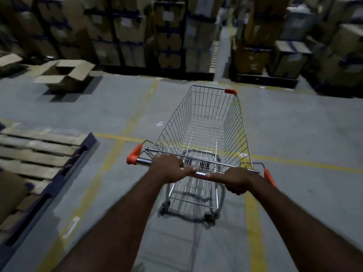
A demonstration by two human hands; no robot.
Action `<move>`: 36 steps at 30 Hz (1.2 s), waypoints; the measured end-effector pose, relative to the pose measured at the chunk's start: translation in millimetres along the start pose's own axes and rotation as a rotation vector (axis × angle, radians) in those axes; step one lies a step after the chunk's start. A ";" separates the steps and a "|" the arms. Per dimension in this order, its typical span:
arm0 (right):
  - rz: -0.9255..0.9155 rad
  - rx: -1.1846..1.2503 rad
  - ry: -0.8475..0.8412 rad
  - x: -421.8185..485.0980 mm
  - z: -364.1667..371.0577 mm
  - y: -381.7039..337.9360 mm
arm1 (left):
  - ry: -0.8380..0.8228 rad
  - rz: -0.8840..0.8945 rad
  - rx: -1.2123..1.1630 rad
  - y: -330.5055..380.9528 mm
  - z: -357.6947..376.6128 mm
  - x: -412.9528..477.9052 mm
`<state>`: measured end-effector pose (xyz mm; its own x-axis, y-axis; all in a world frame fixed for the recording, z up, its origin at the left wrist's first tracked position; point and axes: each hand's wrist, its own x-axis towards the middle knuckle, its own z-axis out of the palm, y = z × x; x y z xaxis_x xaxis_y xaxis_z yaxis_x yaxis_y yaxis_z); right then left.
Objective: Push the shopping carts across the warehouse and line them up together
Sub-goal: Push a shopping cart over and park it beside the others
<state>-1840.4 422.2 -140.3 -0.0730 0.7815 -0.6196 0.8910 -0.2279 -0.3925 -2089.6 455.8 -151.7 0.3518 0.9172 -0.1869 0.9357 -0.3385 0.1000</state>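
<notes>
left hand (169, 167), right hand (234, 179), gripping cart handle (199, 173)

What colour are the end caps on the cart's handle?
Orange-red, clearest on the left end cap in the head view.

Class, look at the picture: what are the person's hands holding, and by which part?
Both the left hand and the right hand grip the shopping cart by its metal handle bar.

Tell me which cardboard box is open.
The lone box on the floor, ahead-left of the cart, flaps spread wide; the stacked boxes behind it are closed.
</notes>
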 end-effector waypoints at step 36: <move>0.421 0.198 0.336 -45.0 -103.8 286.2 | -0.111 0.662 0.084 334.8 -6.5 236.1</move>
<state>-1535.6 382.1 -154.2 0.4453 0.7341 -0.5127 0.7089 -0.6388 -0.2989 -1693.5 560.4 -156.0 0.8482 0.4853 -0.2122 0.5193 -0.8408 0.1528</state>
